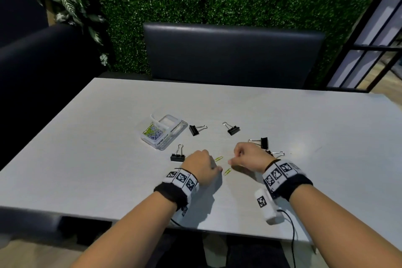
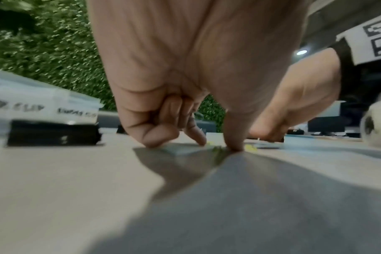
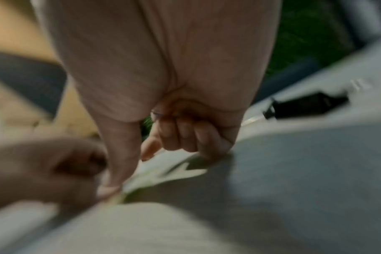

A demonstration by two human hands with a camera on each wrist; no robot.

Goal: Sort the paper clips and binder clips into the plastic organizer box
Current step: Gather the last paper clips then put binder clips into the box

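Observation:
A clear plastic organizer box (image 1: 163, 132) lies open at the table's middle left, with coloured paper clips in its near-left compartment. Several black binder clips lie around it: one (image 1: 178, 156) beside my left hand, two (image 1: 196, 130) (image 1: 232, 129) farther back, and two (image 1: 262, 142) behind my right hand. My left hand (image 1: 214, 164) has its fingers curled. Its thumb (image 2: 234, 146) and forefinger tips press the table at either end of a yellow-green paper clip (image 2: 215, 149). My right hand (image 1: 233, 159) is curled too, with its thumb (image 3: 109, 186) down at a second yellow-green clip (image 1: 227, 171). That view is blurred.
The pale grey table (image 1: 108, 169) extends wide on both sides, and its front edge is close under my forearms. A dark padded chair (image 1: 232, 54) stands behind the far edge, before a green hedge wall. A cable hangs from my right wristband.

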